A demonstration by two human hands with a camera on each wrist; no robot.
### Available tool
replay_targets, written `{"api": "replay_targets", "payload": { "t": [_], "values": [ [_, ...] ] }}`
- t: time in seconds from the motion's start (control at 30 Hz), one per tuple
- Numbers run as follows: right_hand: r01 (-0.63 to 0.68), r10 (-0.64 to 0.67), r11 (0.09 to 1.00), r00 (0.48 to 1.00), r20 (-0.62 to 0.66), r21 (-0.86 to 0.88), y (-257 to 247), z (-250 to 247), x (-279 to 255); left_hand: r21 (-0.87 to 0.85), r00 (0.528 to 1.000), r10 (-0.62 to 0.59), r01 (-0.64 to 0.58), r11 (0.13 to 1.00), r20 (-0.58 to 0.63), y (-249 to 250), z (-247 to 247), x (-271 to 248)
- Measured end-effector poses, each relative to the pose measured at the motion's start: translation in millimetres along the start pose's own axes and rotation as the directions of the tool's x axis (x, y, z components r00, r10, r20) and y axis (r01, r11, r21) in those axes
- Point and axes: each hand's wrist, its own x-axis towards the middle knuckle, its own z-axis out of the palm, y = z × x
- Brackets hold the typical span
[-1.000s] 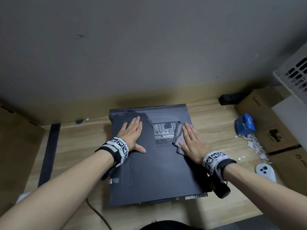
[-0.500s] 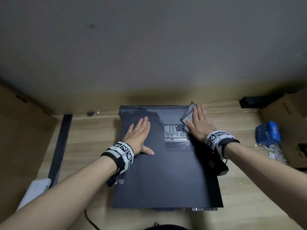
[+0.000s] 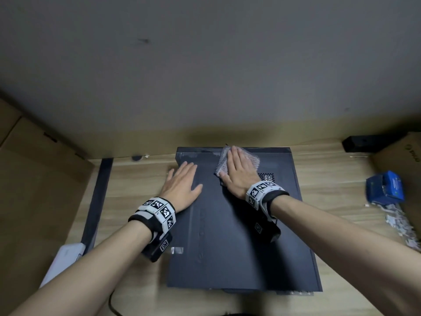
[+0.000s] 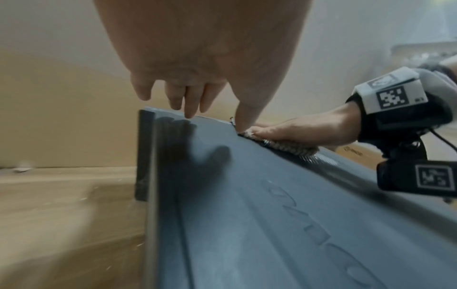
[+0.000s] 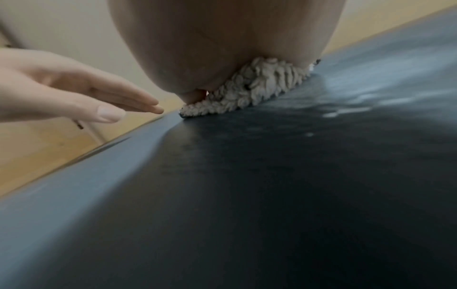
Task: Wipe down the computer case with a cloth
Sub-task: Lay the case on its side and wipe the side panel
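Wood-grain flooring (image 3: 330, 190) under a grey wall (image 3: 205, 65) carries a dark computer case (image 3: 227, 247), laid flat on its side with its near edge toward the person. On the floor beside the case's near left corner a white flat object (image 3: 63, 258) is seen, and a dark strip (image 3: 95, 201) runs back from it toward the wall. Farther up the panel, the left hand (image 3: 182, 185) is laid at the case's left edge, fingers straight and spread, nothing grasped; whether the palm presses the panel cannot be told from the wrist view. Beside it, near the case's far edge, the right hand (image 3: 239, 174) is pressed flat with straight fingers on a grey knobbly cloth (image 3: 224, 165), which is spread on the panel and partly over a perforated vent (image 3: 267, 176). To the right of the case, a blue box (image 3: 385, 188) and white scraps (image 3: 396, 217) lie on the floor before cardboard boxes (image 3: 401, 156). Another cardboard box (image 3: 34, 179) stands at the left.
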Motion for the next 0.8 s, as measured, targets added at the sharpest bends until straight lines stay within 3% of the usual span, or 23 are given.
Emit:
{"api": "replay_targets", "payload": {
  "t": [0.2,0.33,0.47,0.63,0.8],
  "values": [
    [0.106,-0.103,0.991,0.994,0.042,-0.085,-68,4,31,-0.093,0.983,-0.167,0.160,0.983,-0.075,-40,-10,-15],
    [0.157,-0.152,0.979,0.987,0.045,-0.130,-76,0,34,-0.126,0.955,-0.297,0.295,0.947,0.010,-44,-15,-17],
    [0.112,-0.110,0.978,0.994,0.021,-0.178,-51,-4,21,-0.114,0.934,-0.337,0.351,0.930,0.122,-32,-12,-13],
    [-0.044,0.047,0.990,0.999,0.016,-0.137,14,-12,-15,-0.122,0.971,-0.223,0.232,0.965,0.083,-19,-6,-7],
    [-0.194,0.197,0.974,0.980,0.018,-0.120,86,-14,-53,-0.093,0.960,-0.247,0.260,0.961,0.131,-7,-3,-3]
  ]
}}
